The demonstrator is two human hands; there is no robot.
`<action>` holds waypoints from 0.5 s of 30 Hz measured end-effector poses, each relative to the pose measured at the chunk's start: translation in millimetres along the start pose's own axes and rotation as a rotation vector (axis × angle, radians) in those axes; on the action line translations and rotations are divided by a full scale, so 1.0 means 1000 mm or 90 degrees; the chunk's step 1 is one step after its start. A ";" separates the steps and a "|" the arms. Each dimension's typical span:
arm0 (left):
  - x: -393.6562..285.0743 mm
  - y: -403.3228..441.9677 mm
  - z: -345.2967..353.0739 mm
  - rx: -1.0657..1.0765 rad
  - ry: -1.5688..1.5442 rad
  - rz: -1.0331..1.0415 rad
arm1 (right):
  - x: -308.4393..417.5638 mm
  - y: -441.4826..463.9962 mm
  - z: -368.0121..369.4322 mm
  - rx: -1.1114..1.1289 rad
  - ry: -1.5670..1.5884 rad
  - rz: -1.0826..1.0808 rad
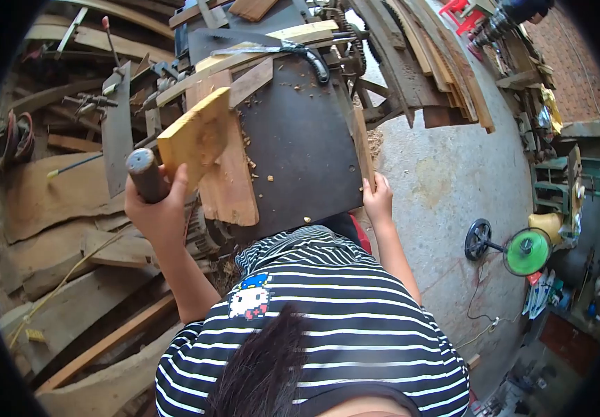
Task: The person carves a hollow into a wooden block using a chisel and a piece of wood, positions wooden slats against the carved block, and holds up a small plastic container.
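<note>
My left hand (157, 205) is closed around a dark cylindrical handle (148, 182) with a worn round end, and its fingers also touch a yellowish wooden board (196, 135) tilted on edge. Beneath that board, a flat reddish-brown plank (227, 181) lies on the dark tabletop (300, 139). At the table's right edge my right hand (378, 198) grips a thin upright wooden board (363, 146). Small wood chips are scattered over the dark surface. What the dark handle belongs to is hidden.
A saw with a black handle (317, 64) lies across the table's far side. Long planks (446, 69) are stacked at the back right, and rough slabs (57, 194) fill the left. A green fan (528, 251) stands on the concrete floor at right.
</note>
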State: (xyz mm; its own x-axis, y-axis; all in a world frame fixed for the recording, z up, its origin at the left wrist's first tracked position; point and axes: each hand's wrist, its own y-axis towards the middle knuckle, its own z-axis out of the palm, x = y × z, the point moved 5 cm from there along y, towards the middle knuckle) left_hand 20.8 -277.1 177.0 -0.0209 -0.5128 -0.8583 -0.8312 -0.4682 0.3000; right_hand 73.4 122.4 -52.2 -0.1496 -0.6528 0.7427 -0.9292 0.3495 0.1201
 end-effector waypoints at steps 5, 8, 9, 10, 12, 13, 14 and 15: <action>0.025 -0.007 -0.045 -0.098 0.109 -0.029 | 0.009 0.017 0.051 0.046 -0.053 -0.113; 0.042 -0.018 -0.065 -0.114 0.145 -0.097 | 0.020 0.031 0.071 0.077 -0.052 -0.157; 0.046 -0.022 -0.070 -0.107 0.171 -0.105 | 0.024 0.037 0.078 0.105 -0.056 -0.152; 0.049 -0.026 -0.073 -0.100 0.197 -0.113 | 0.028 0.043 0.084 0.114 -0.056 -0.158; 0.044 -0.033 -0.077 -0.110 0.220 -0.124 | 0.040 0.052 0.096 0.169 -0.061 -0.211; 0.043 -0.036 -0.078 -0.096 0.224 -0.122 | 0.044 0.056 0.101 0.202 -0.069 -0.222; 0.043 -0.039 -0.079 -0.082 0.229 -0.121 | 0.051 0.060 0.103 0.212 -0.068 -0.230; 0.043 -0.043 -0.080 -0.079 0.219 -0.135 | 0.058 0.063 0.105 0.229 -0.056 -0.250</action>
State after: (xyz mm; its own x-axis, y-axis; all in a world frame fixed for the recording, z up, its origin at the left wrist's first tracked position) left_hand 100.2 -336.4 160.4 0.3480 -0.5957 -0.7239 -0.7234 -0.6618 0.1969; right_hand -28.8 35.8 -70.4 0.2197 -0.7470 0.6275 -0.9755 -0.1746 0.1338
